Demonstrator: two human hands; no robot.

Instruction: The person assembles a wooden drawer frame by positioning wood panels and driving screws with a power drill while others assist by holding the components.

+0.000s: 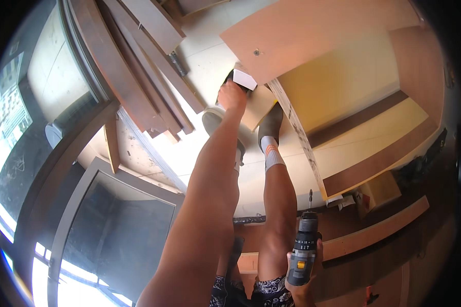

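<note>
A small white box (244, 79) is gripped by the left hand (232, 95) at the plywood panel's (312, 30) edge; a cordless drill (303, 249) is clasped by the right hand (306, 279).

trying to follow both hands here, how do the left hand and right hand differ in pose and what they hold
The left hand is stretched far down, arm straight, fingers on a small white box by the floor; the right hand stays close to the body, wrapped around a grey and yellow cordless drill with its bit pointing away. Both are bare.
</note>
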